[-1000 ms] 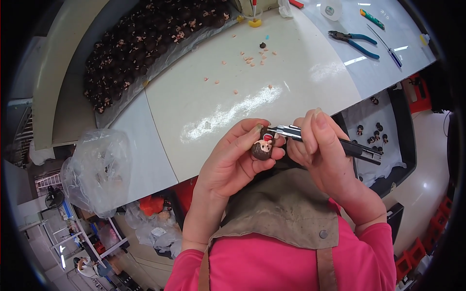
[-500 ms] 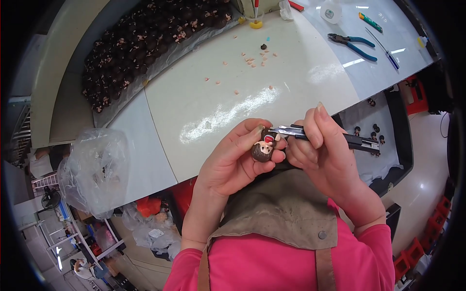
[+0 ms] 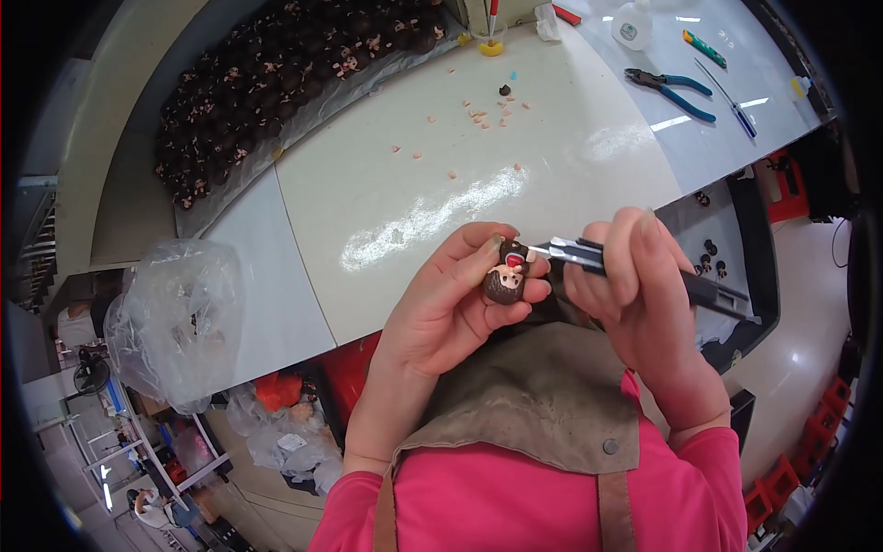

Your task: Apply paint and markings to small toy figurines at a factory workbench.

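Note:
My left hand (image 3: 451, 299) pinches a small figurine (image 3: 504, 283) between thumb and fingers, its brown-haired head turned toward me. The figurine has a brown body with a red and white patch on it. In my right hand (image 3: 635, 285) is a black utility knife (image 3: 717, 294), gripped by the handle, with its silver blade end pointing left. The blade tip is close to the figurine's body; whether it touches I cannot tell. Both hands are above the table's near edge. Small peach-coloured bits (image 3: 478, 115) lie scattered over the white tabletop (image 3: 368, 202).
A heap of brown figurines (image 3: 276, 92) fills a lined tray at the far left. Blue-handled pliers (image 3: 671, 92), a screwdriver (image 3: 736, 110) and a white bottle (image 3: 631, 26) are far right. A clear plastic bag (image 3: 175, 313) hangs at the left edge. More figurines lie in a bin (image 3: 750, 230) at right.
My right hand and the utility knife have shifted right and slightly down, the blade drawing back from the figurine's body. My left hand and the figurine have barely moved.

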`<control>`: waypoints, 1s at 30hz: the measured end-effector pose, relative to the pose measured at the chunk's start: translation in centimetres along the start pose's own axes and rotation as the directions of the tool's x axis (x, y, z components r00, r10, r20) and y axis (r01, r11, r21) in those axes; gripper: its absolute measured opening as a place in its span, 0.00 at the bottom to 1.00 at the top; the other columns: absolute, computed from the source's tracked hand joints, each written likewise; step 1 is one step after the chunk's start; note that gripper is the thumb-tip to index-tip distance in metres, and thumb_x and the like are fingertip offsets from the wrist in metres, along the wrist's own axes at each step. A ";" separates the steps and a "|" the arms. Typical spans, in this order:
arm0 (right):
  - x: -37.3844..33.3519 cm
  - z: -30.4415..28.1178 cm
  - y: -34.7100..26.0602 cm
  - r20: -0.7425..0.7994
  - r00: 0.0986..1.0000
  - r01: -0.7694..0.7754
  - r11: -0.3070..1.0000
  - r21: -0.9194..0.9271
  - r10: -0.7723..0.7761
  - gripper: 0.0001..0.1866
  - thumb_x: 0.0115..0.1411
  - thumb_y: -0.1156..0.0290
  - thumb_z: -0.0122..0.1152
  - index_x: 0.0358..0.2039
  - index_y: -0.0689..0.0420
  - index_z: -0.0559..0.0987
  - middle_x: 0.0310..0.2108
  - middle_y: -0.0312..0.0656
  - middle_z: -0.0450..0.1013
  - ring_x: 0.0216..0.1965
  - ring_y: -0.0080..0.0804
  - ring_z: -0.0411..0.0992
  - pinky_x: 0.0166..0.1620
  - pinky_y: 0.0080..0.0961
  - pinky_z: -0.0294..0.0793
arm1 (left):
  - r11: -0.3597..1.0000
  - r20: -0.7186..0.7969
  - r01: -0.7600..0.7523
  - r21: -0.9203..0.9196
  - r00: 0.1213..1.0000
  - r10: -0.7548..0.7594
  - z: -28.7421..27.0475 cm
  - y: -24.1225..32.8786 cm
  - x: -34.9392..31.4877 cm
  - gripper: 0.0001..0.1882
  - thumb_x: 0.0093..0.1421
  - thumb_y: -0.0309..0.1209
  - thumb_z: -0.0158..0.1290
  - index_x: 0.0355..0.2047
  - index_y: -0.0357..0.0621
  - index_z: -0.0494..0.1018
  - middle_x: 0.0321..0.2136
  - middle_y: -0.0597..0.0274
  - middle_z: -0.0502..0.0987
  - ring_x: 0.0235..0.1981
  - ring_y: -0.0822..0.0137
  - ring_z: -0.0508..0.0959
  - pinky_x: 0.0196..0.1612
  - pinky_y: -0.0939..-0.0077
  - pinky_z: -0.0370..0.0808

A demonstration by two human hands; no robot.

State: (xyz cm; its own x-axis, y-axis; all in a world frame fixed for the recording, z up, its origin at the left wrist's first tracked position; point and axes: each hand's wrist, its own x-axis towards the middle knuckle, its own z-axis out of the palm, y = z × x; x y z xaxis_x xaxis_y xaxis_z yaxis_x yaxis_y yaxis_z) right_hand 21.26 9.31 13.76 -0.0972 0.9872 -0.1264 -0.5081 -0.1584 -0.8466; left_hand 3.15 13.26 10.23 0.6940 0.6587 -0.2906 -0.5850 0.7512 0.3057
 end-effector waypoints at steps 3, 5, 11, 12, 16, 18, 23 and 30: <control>-0.4 0.1 -0.5 0.019 0.993 0.114 0.960 -0.254 -0.113 0.21 0.66 0.56 0.38 0.18 0.52 0.60 0.15 0.32 0.53 0.18 0.21 0.52 0.25 0.19 0.53 | 0.995 -0.059 -0.048 0.086 0.997 0.054 0.7 0.1 -0.3 0.12 0.65 0.30 0.41 0.46 0.40 0.65 0.39 0.45 0.74 0.37 0.59 0.79 0.36 0.75 0.81; -0.5 0.0 -0.7 0.072 0.983 0.182 0.904 -0.386 -0.167 0.21 0.65 0.56 0.41 0.18 0.54 0.63 0.16 0.32 0.56 0.21 0.21 0.54 0.27 0.18 0.54 | 0.986 -0.079 -0.075 0.152 0.993 0.088 0.7 0.2 -0.4 0.12 0.65 0.30 0.42 0.46 0.40 0.65 0.39 0.45 0.74 0.38 0.59 0.79 0.37 0.75 0.81; -0.3 -0.8 -1.1 0.246 0.946 0.309 0.811 -0.496 -0.210 0.14 0.63 0.66 0.47 0.22 0.59 0.68 0.19 0.35 0.63 0.21 0.22 0.61 0.26 0.20 0.60 | 0.947 -0.101 -0.116 0.299 0.983 0.152 1.1 -0.1 -0.4 0.12 0.64 0.31 0.43 0.46 0.39 0.64 0.39 0.49 0.75 0.39 0.60 0.79 0.38 0.76 0.80; -0.2 -0.8 -1.1 0.263 0.941 0.325 0.788 -0.522 -0.213 0.14 0.63 0.67 0.47 0.22 0.59 0.68 0.19 0.35 0.63 0.21 0.23 0.62 0.26 0.20 0.60 | 0.939 -0.103 -0.122 0.323 0.981 0.163 1.2 -0.2 -0.4 0.12 0.64 0.31 0.44 0.46 0.39 0.64 0.38 0.50 0.75 0.39 0.60 0.79 0.39 0.76 0.79; -0.1 -1.0 -1.1 0.280 0.934 0.345 0.771 -0.535 -0.224 0.13 0.63 0.67 0.48 0.22 0.60 0.70 0.19 0.36 0.64 0.21 0.23 0.62 0.26 0.20 0.61 | 0.930 -0.120 -0.118 0.349 0.978 0.169 1.4 -0.2 -0.5 0.12 0.64 0.32 0.44 0.46 0.39 0.64 0.37 0.52 0.75 0.38 0.61 0.79 0.38 0.76 0.79; -0.1 -1.0 -1.1 0.272 0.935 0.344 0.771 -0.536 -0.228 0.13 0.63 0.67 0.47 0.24 0.60 0.71 0.19 0.36 0.64 0.21 0.23 0.63 0.26 0.19 0.62 | 0.922 -0.118 -0.111 0.370 0.979 0.166 1.4 -0.3 -0.5 0.12 0.64 0.32 0.44 0.46 0.39 0.65 0.36 0.53 0.75 0.38 0.62 0.79 0.38 0.77 0.79; -0.1 -1.0 -1.0 0.261 0.941 0.327 0.773 -0.544 -0.215 0.12 0.62 0.68 0.48 0.27 0.61 0.73 0.20 0.36 0.65 0.21 0.23 0.63 0.26 0.19 0.63 | 0.910 -0.115 -0.118 0.398 0.978 0.177 1.6 -0.4 -0.6 0.12 0.64 0.32 0.44 0.45 0.39 0.65 0.36 0.54 0.75 0.39 0.63 0.78 0.38 0.77 0.78; 0.0 -1.4 -0.9 0.332 0.905 0.420 0.678 -0.603 -0.265 0.11 0.62 0.68 0.48 0.27 0.62 0.73 0.20 0.37 0.65 0.20 0.23 0.63 0.25 0.20 0.62 | 0.872 -0.121 -0.141 0.469 0.968 0.221 1.9 -0.7 -0.5 0.12 0.64 0.31 0.45 0.45 0.39 0.65 0.36 0.56 0.75 0.40 0.64 0.78 0.40 0.77 0.78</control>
State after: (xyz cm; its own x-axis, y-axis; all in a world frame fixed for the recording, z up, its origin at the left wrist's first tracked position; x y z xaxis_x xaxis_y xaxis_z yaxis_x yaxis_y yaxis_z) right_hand 22.86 9.51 13.77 -0.2373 0.9298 0.2813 0.1310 0.3176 -0.9391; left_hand 3.99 12.28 11.90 0.4911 0.8088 -0.3236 -0.4108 0.5426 0.7327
